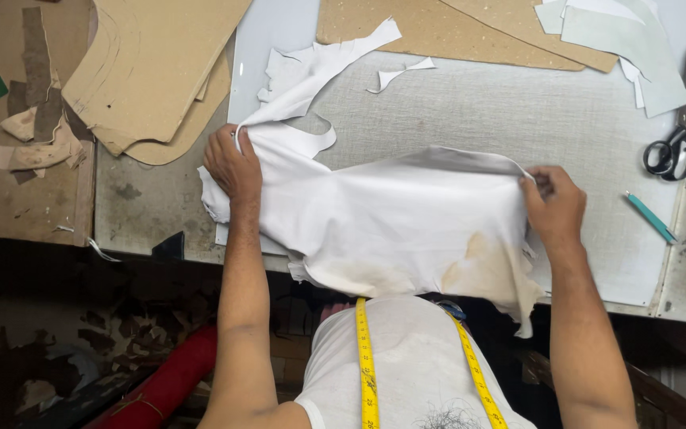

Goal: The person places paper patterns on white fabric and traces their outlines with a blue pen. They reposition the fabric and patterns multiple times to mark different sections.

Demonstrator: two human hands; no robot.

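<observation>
A large white hide-like sheet with brown stains near its front edge is stretched between my two hands over the grey cutting mat. My left hand grips the sheet's left end, where a long ragged strip trails off toward the back. My right hand pinches the sheet's right edge, lifted slightly off the mat. The sheet's front part hangs over the table edge toward my body.
Black-handled scissors lie at the right edge, a teal pencil just in front of them. Brown cardboard patterns lie at the back left, more board and pale offcuts at the back right. Yellow tape measure hangs around my neck.
</observation>
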